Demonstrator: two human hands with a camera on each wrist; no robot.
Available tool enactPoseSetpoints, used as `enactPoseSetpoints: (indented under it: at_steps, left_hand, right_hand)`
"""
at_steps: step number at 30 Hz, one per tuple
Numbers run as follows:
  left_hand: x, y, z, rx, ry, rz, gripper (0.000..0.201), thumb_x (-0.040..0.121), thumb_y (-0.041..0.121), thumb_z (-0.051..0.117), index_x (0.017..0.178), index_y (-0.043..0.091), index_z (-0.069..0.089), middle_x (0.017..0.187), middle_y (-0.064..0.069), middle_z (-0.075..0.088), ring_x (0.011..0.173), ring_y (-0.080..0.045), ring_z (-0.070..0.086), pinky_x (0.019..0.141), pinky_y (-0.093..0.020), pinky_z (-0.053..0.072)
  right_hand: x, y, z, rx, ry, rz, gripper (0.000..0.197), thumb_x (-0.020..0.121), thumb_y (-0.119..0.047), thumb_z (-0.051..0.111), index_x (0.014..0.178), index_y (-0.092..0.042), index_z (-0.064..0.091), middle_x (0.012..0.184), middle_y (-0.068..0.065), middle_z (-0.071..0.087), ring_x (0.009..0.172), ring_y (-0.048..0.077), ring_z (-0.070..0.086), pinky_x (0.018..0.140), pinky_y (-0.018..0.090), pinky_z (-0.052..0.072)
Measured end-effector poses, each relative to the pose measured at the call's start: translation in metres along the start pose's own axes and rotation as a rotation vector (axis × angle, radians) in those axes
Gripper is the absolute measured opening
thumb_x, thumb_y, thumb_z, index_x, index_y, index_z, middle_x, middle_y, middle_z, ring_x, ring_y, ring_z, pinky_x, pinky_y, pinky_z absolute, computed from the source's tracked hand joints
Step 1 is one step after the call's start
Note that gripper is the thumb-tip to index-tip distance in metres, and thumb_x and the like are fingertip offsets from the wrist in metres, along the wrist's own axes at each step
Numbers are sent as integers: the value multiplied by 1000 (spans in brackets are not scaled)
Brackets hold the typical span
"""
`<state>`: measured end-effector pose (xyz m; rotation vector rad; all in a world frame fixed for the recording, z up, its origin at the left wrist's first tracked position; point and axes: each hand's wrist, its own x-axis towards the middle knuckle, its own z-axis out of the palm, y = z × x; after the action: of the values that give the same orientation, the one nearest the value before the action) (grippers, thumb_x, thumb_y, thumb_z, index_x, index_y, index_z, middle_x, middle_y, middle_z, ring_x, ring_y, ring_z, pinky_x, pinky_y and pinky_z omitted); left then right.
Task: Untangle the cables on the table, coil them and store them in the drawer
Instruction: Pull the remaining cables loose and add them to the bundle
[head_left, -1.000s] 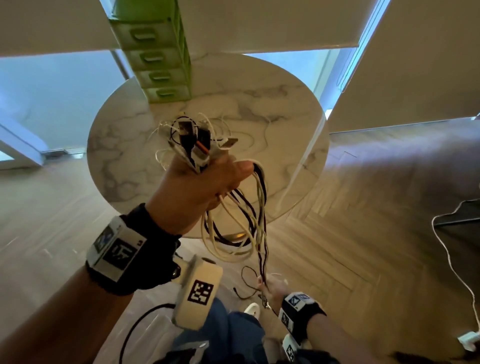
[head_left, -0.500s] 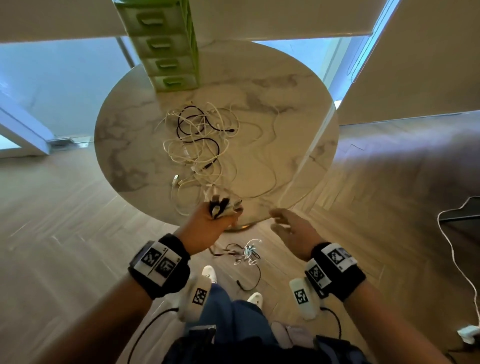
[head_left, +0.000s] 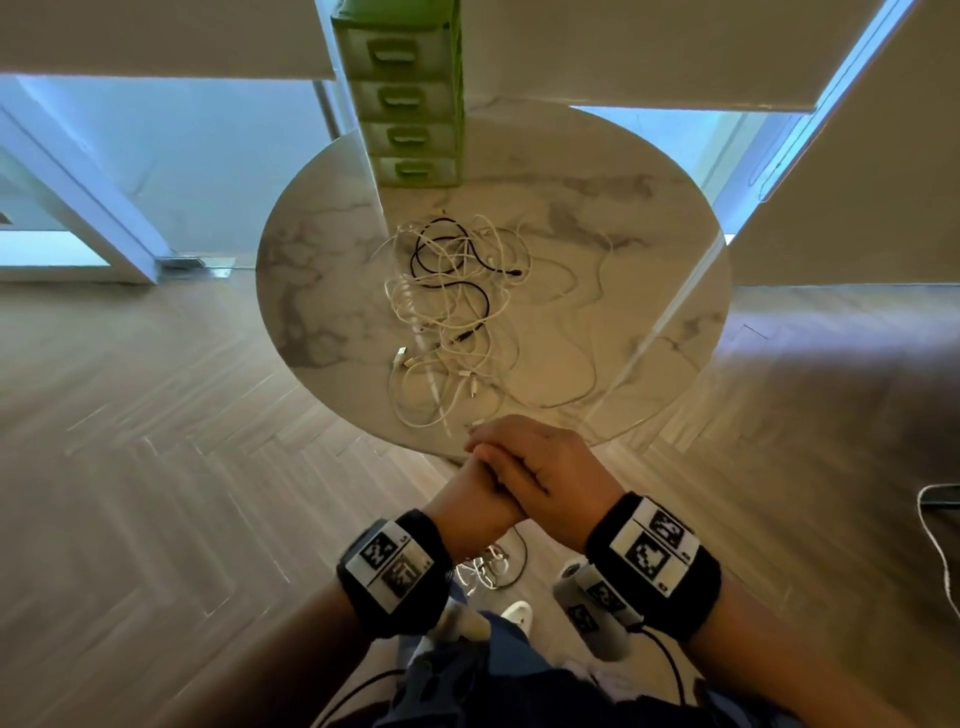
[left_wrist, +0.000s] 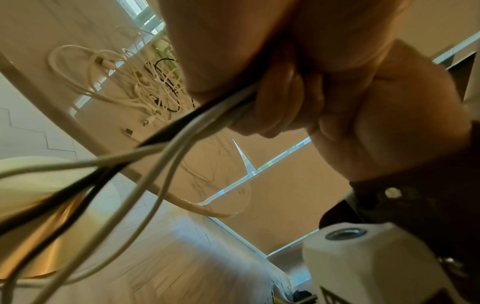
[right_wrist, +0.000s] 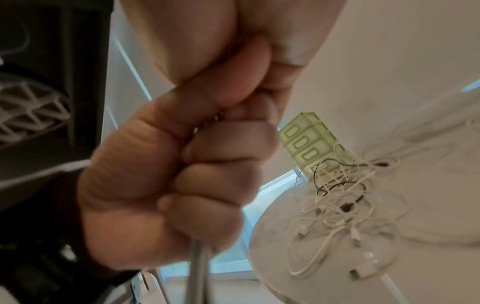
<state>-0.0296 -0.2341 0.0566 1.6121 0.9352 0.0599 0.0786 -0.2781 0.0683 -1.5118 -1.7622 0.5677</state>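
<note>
A tangle of white and black cables (head_left: 452, 312) lies on the round marble table (head_left: 322, 291), also seen in the left wrist view (left_wrist: 130, 86) and the right wrist view (right_wrist: 337, 205). The green drawer unit (head_left: 410, 104) stands at the table's far edge with its drawers closed. My two hands meet just off the near edge. My left hand (head_left: 470, 501) grips a separate bundle of white and black cables (left_wrist: 182, 133) that hangs down towards the floor (head_left: 488, 566). My right hand (head_left: 545, 473) lies over the left, its fingers (right_wrist: 215, 179) curled round a cable (right_wrist: 198, 265).
Herringbone wood floor surrounds the table. A loose white cable (head_left: 935, 530) lies on the floor at the right. My white shoe (head_left: 517, 610) is below the hands. The table's brass base (left_wrist: 52, 246) shows under the top. Windows and blinds stand behind.
My left hand has come down from above the table to its near edge with the bundle. My right hand rose from near the floor, opened, and now closes over the left on the cables.
</note>
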Motion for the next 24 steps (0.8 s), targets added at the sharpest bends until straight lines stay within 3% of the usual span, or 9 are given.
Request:
enactPoseSetpoints:
  at_steps: [3, 7, 9, 12, 15, 18, 19, 22, 24]
  left_hand:
    - [-2, 0, -4, -91, 47, 55, 29, 87, -19, 40, 113, -16, 50, 111, -30, 62, 65, 7, 44, 60, -2, 38]
    - [0, -5, -20, 195, 107, 331, 25, 67, 4, 42, 61, 3, 66, 58, -7, 66, 51, -4, 62, 62, -18, 41]
    - [3, 3, -10, -30, -138, 107, 22, 78, 6, 48, 88, -4, 65, 88, -14, 67, 79, 4, 62, 71, -12, 40]
    - [2, -17, -13, -87, 13, 161, 42, 72, 39, 49, 100, 7, 52, 94, 13, 62, 86, 14, 54, 80, -12, 43]
    - [-3, -31, -19, -122, 71, 161, 51, 80, 36, 47, 113, -3, 52, 104, 9, 50, 95, 14, 45, 82, -2, 36]
    - [-7, -28, -26, -335, 66, 107, 12, 83, 7, 58, 71, 10, 57, 56, 15, 58, 53, 6, 53, 57, -12, 41]
    - [-4, -31, -29, -347, 120, 94, 28, 86, -2, 56, 65, 15, 55, 45, 13, 53, 44, 5, 48, 50, -11, 37]
    - [-3, -37, -50, -444, 225, 98, 38, 89, 12, 62, 54, 26, 57, 45, 11, 41, 41, -4, 35, 43, -16, 30]
    - [0, -44, -71, -481, 280, 69, 36, 89, 21, 63, 54, 26, 56, 48, 10, 38, 44, -7, 31, 43, -20, 26]
  right_hand:
    - [-3, 1, 4, -119, -29, -111, 44, 98, -36, 31, 103, -9, 65, 106, 6, 68, 100, 13, 58, 107, 28, 28]
    - [-6, -1, 8, -53, -66, -144, 49, 99, -36, 26, 113, -6, 62, 119, 10, 62, 113, 18, 54, 100, 33, 40]
    - [-4, -1, 8, -25, -49, -117, 49, 99, -38, 25, 123, -8, 55, 129, 10, 56, 124, 15, 43, 109, 35, 31]
    - [-4, -6, 17, 41, -38, -48, 48, 96, -38, 34, 131, -10, 47, 139, 8, 47, 136, 12, 30, 113, 48, 26]
    - [-3, -8, 25, 61, -147, -16, 59, 92, -51, 34, 136, -13, 42, 144, 4, 42, 139, 10, 27, 115, 41, 25]
    - [4, -8, 24, 315, -145, 157, 61, 88, -54, 32, 140, -22, 36, 140, -2, 47, 130, 5, 41, 108, 26, 34]
    - [7, -6, 25, 396, -51, 208, 59, 89, -55, 31, 138, -23, 38, 134, -4, 52, 123, 4, 47, 104, 22, 38]
    - [16, 3, 36, 330, 107, 394, 49, 91, -51, 34, 127, -21, 50, 121, -6, 59, 110, 3, 55, 90, 14, 42]
    - [21, 13, 45, 127, -78, 451, 32, 95, -37, 42, 114, -17, 60, 108, 0, 65, 94, 10, 58, 78, 17, 42]
